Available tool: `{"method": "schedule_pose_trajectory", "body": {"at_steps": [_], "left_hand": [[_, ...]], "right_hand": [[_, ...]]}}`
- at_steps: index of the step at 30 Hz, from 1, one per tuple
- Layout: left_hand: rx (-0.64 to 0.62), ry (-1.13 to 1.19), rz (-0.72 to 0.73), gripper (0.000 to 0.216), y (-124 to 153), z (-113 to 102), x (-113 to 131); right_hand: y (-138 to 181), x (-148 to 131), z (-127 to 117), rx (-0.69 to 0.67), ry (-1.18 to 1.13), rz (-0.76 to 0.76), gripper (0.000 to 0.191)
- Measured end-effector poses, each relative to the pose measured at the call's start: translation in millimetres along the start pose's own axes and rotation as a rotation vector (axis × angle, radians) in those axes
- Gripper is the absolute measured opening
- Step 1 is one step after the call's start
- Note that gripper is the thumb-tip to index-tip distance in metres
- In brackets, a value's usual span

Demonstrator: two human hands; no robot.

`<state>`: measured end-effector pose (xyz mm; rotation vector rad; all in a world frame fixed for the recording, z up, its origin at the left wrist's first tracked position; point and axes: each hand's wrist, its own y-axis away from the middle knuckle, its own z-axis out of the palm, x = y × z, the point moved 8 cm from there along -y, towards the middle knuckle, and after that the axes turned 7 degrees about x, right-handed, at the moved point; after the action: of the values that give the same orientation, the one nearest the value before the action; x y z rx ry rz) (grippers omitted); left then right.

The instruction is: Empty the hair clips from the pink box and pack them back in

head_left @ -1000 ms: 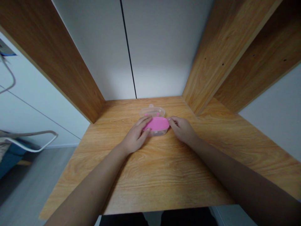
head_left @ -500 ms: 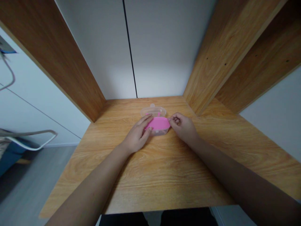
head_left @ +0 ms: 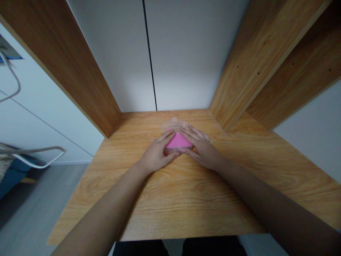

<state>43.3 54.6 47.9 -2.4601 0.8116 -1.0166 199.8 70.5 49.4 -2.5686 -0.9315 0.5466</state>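
A small clear plastic box [head_left: 170, 150] stands on the wooden desktop, with a flat pink cover [head_left: 178, 140] over its top. Its clear lid [head_left: 166, 126] is swung back behind it, with a small tab at the far edge. My left hand [head_left: 156, 154] clasps the left end, fingers over the back and thumb along the front. Round the right end is my right hand [head_left: 204, 151], in a mirrored hold with its thumb at the front side. The two thumb tips nearly meet. Both hands hide the box's ends.
The wooden desktop [head_left: 186, 199] has a white panel [head_left: 186, 64] behind it and wooden uprights [head_left: 90, 71] at both sides. At the far left hang a looped white cable [head_left: 39, 165] and a blue item [head_left: 13, 177].
My right hand, earlier pinching at the pink cover's right corner, has moved left and spread over the box's right end. My left thumb has slid from the cover down to the box's front.
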Motion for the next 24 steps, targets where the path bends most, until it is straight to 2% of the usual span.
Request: {"method": "schedule_pose_trajectory", "body": {"at_steps": [5, 14, 19, 24], "left_hand": [[0.002, -0.046, 0.014, 0.069, -1, 1, -3], [-0.088, -0.152, 0.008, 0.068, -2, 1, 1], [-0.124, -0.237, 0.008, 0.066, -2, 2, 6], [-0.101, -0.262, 0.020, 0.069, 0, 1, 7]], "right_hand": [[1, 0, 3, -0.034, 0.086, -0.053, 0.077], [0, -5, 2, -0.022, 0.127, -0.130, 0.074], [2, -7, 2, -0.011, 0.138, -0.136, 0.071], [3, -8, 3, 0.005, 0.128, -0.127, 0.073]]}}
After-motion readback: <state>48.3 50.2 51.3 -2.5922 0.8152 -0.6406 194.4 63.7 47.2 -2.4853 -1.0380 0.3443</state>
